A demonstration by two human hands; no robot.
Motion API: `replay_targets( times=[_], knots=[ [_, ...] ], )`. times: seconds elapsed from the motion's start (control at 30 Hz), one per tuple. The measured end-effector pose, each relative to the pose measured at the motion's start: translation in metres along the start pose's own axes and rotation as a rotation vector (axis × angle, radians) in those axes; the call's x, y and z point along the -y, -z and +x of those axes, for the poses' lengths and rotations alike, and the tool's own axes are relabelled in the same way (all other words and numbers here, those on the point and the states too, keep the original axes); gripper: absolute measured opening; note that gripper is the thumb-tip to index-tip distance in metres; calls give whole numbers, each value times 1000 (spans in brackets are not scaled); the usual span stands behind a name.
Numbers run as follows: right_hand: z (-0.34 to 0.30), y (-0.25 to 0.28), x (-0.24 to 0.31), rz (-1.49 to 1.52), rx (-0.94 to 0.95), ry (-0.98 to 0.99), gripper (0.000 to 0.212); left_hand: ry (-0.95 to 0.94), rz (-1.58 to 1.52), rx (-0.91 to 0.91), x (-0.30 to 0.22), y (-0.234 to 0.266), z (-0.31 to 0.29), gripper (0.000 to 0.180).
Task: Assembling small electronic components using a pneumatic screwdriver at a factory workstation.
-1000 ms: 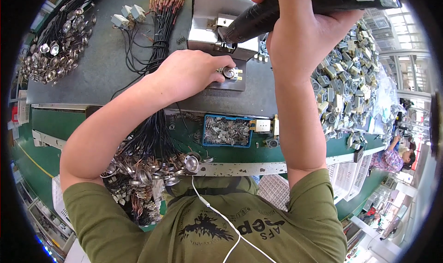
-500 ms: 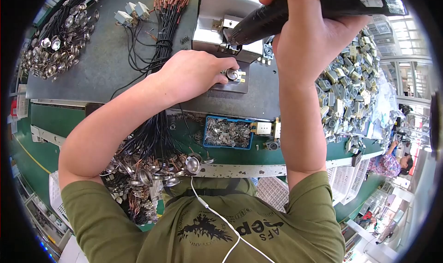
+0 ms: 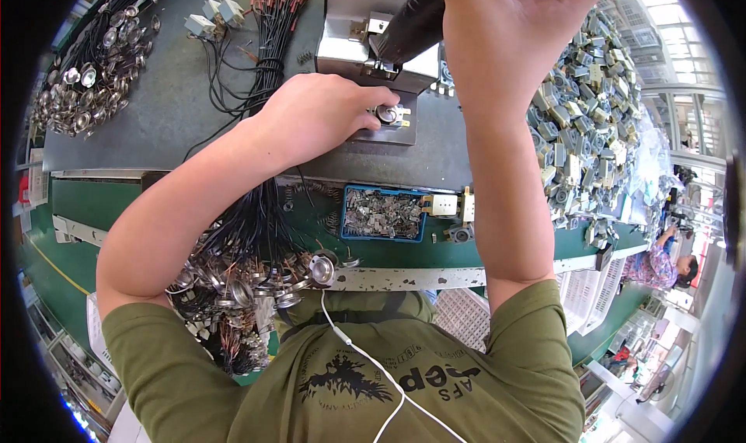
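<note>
With thumb and forefinger, my left hand [image 3: 322,116] grips a small switch-like part [image 3: 388,114], which has a round metal cap and brass terminals. The part rests on a flat metal plate [image 3: 404,133] in front of a silver metal housing [image 3: 342,31]. My right hand [image 3: 513,43] is closed around a thick black handle [image 3: 416,27], whose narrow end slants down into the fixture's front. Some of my right fingers lie outside the picture's top edge. Black wires [image 3: 272,78] with copper-coloured ends run behind my left wrist.
Round metal caps on wires [image 3: 93,85] lie far left; more caps [image 3: 241,291] hang at the near edge. A blue tray [image 3: 344,214] holds small metal pieces. Grey and cream block parts [image 3: 579,109] are heaped right. A co-worker [image 3: 657,264] sits beyond.
My right hand and the black handle have moved up and left in the picture. The whole bench view has shifted slightly; my left hand still grips the part on the plate.
</note>
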State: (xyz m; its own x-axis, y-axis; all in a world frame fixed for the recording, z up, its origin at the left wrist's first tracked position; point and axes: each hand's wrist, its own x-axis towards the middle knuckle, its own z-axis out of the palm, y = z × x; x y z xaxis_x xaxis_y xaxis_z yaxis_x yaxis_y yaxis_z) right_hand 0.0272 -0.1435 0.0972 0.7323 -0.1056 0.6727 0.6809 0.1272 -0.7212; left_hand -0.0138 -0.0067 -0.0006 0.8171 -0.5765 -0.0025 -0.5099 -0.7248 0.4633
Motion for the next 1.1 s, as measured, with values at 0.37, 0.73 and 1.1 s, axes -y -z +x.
replay_targets(
  times=[0.37,0.73,1.1],
  knots=[
    [-13,30,6,299,72,-17,13,1,-21,3,-1,0,1,33],
    [-23,40,-8,267,8,-47,17,61,-16,62,-4,5,4,33],
    [-35,38,7,-81,-57,-187,33,73,-13,69,-4,5,1,34]
  ],
)
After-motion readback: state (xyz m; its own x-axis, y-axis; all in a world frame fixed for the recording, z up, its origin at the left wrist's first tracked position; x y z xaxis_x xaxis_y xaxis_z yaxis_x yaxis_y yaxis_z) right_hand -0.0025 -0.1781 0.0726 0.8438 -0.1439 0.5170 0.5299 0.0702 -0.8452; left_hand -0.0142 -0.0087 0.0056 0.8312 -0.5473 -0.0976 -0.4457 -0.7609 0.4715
